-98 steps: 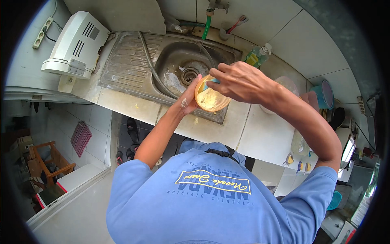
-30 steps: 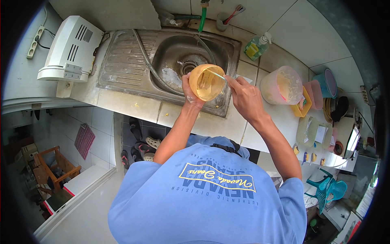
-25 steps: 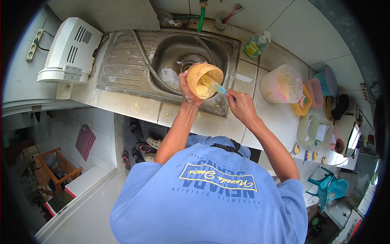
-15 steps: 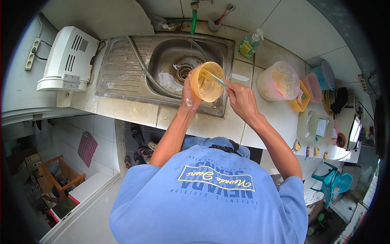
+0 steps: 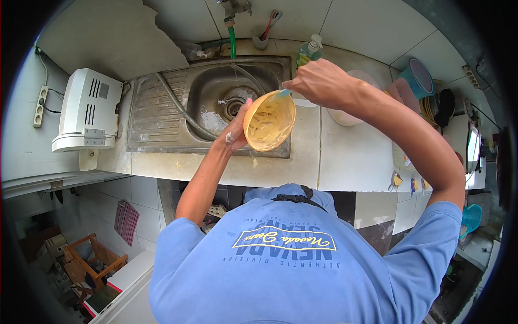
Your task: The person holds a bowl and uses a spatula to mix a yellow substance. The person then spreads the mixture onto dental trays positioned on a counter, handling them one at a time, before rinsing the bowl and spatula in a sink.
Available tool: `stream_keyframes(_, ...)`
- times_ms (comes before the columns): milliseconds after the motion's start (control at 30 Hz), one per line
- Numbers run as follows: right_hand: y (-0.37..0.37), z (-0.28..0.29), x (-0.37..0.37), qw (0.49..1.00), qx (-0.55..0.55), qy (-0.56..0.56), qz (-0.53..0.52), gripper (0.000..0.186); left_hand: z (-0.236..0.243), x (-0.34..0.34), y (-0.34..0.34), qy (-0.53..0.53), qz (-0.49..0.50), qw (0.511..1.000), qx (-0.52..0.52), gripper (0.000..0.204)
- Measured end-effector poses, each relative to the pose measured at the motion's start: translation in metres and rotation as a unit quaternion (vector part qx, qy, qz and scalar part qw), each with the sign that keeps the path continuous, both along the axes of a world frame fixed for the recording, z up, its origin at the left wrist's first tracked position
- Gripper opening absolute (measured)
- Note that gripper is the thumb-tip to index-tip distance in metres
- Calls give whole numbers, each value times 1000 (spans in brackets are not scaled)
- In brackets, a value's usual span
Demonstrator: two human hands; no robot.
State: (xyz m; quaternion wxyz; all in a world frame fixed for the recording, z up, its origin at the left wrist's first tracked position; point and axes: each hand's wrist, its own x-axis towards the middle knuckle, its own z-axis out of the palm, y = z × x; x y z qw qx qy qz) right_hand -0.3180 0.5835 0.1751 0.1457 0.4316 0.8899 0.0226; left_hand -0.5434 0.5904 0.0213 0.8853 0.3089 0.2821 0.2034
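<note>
My left hand (image 5: 235,132) grips the side of a yellow bowl (image 5: 265,129), tilted so that its inside, smeared with pale residue, shows. The fingers of my right hand (image 5: 318,81) are closed on a light-blue scraper-like utensil (image 5: 282,93) at the bowl's upper right rim; its exact shape is partly hidden. Both hands are above the right part of the steel sink (image 5: 197,94), whose basin has white residue near the drain. A grey hose (image 5: 178,108) lies across the sink.
A white appliance (image 5: 86,108) stands left. Behind are a tap (image 5: 229,12) with green hose (image 5: 232,40), a cup with toothbrushes (image 5: 260,39) and a soap bottle (image 5: 305,54). Right are a translucent tub (image 5: 344,116), blue bucket (image 5: 416,78) and other containers, partly hidden by my arm.
My right hand and forearm have risen to the bowl's upper rim, covering part of the tub. The bowl's interior is turned more upward. The whole view has shifted.
</note>
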Motion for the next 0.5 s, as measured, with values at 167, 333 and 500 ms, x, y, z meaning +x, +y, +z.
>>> stream_keyframes(167, -56, -13, -2, 968, -97, 198, -122, 17, -3, -1, -6, -82, 94, 985, 120, 87)
stream_keyframes(333, -58, -31, -12, 957, 140, 214, -133, 45, 2, 16, -13, -177, 164, 970, -26, 82)
stream_keyframes(500, -66, -53, -16, 974, 63, 170, -132, 48, -3, 30, -5, -233, 198, 948, -92, 74)
